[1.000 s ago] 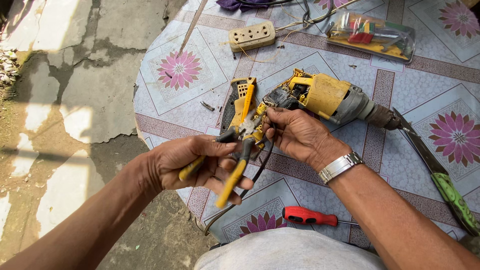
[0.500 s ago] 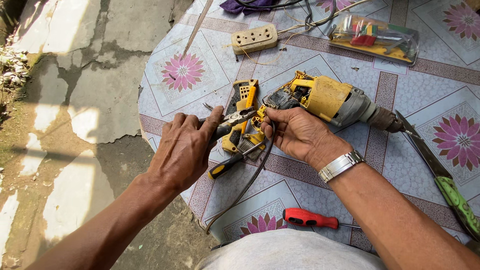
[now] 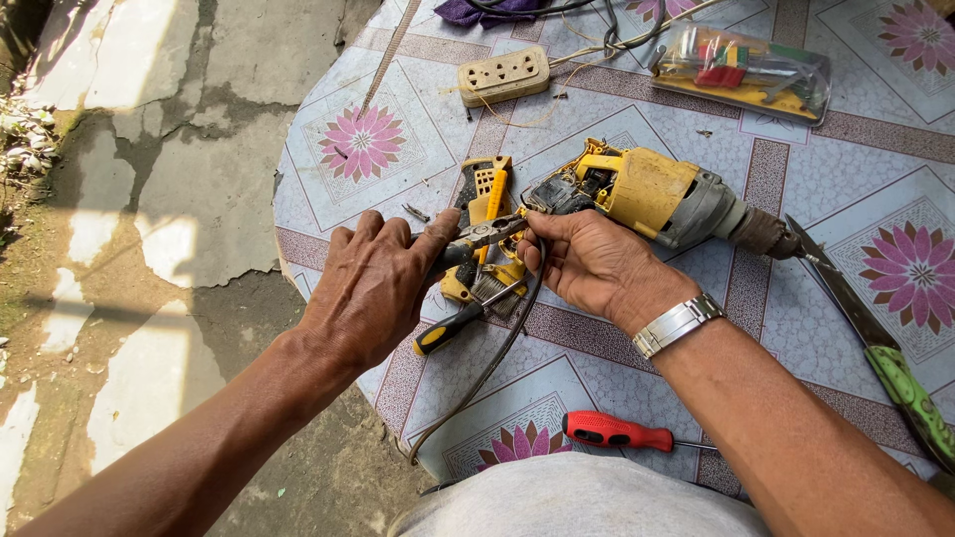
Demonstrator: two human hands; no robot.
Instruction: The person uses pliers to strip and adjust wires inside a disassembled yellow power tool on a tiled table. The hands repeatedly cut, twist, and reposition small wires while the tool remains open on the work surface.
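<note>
Over table: left hand [image 3: 373, 283] palm-down gripping pliers [image 3: 468, 239]; right hand [image 3: 592, 264] steadying drill [image 3: 657, 194]

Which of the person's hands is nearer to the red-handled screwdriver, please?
Right. The right hand lies almost directly above the red-handled screwdriver; the left hand sits farther off, up-left.

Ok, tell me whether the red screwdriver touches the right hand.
Apart. The head view shows the red screwdriver lying on the tablecloth near the table's edge, bare cloth between it and the right hand.
</note>
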